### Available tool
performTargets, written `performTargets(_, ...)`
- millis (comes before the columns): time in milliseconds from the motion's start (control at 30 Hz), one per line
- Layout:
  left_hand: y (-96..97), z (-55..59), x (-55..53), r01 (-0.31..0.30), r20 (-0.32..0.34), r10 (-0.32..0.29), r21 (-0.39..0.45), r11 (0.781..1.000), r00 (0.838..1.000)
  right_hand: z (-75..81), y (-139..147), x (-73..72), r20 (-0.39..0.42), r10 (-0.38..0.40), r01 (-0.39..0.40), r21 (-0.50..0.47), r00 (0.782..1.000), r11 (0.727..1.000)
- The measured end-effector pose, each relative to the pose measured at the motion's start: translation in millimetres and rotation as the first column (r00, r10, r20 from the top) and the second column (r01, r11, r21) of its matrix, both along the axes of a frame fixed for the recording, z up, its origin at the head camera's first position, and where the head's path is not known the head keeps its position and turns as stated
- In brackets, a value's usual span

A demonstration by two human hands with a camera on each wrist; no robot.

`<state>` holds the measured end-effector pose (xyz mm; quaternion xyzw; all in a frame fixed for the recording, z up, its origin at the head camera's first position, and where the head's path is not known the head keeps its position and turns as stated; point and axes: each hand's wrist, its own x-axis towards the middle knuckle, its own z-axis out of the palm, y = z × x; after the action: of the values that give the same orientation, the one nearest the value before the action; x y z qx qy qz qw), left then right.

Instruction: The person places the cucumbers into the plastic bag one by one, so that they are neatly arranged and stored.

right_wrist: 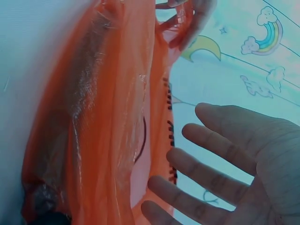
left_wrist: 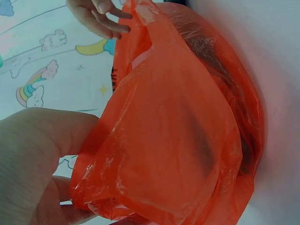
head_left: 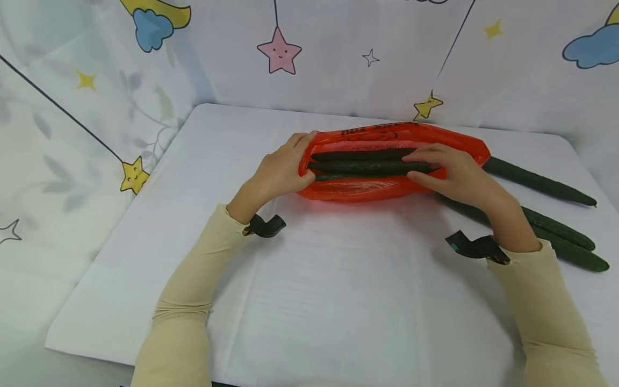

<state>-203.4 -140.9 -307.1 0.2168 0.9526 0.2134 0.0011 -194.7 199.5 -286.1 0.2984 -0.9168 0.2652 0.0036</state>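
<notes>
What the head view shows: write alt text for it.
A person's left hand holds one end of an open red bag with cucumbers inside; the right hand is over its opening. Three more cucumbers lie on the white table at right.

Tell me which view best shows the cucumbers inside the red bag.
The head view: it looks into the red bag, where the cucumbers lie side by side, partly behind the right hand. Both wrist views show them only as dark shapes through the plastic.
</notes>
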Motion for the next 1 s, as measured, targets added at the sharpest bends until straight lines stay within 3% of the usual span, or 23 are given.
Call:
performTargets(367,0.8,-1.8,-0.9,0.002,0.005,-0.002,0.005,1.0,1.0,4.9,12,12.4,-0.021,-0.031,0.031,0.021,0.999,0.999)
performTargets(667,0.1,-2.1,-0.5,0.004,0.007,-0.004,0.002,1.0,1.0,-5.8,30,23.3,-0.143,-0.019,0.016,-0.024,0.99,1.0)
performTargets(867,0.0,-2.5,-0.3,0.002,0.006,-0.002,0.006,1.0,1.0,-10.6,42,31.2,-0.252,-0.036,0.015,-0.084,0.967,0.996)
performTargets(1000,0.4,-2.4,-1.0,0.004,0.005,-0.004,0.007,1.0,1.0,-13.3,56,35.7,-0.277,-0.046,0.016,-0.11,0.96,0.994)
